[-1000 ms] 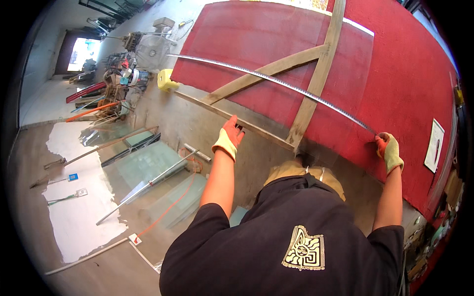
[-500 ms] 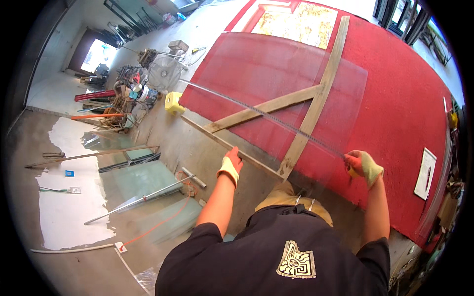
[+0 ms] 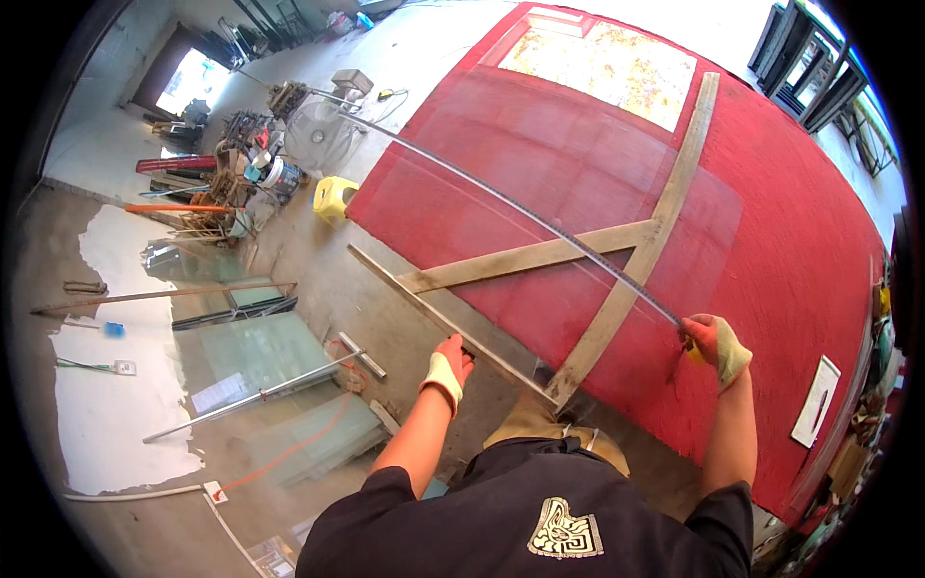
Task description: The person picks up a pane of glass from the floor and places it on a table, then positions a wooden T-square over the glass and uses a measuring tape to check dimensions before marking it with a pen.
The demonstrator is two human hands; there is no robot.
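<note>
My left hand, in a pale yellow glove with orange-red fingers, is closed around the near crossbar of a large wooden T-square. The T-square has a diagonal brace and lies across a clear glass sheet on a red-covered table. Farther right, my right hand, gloved alike, grips the near end of a long tape measure. Its thin marked blade runs across the glass and the T-square's long arm, then past the table's left edge. The case is mostly hidden by my fingers.
A yellow plastic container stands off the table's left corner, near a floor fan. Glass panes and a metal bar lie on the floor at left. A white clipboard-like board rests on the table's right side.
The tape blade now reaches farther beyond the table's left edge, over the fan. The whole view has shifted a little. Both hands keep their grips.
</note>
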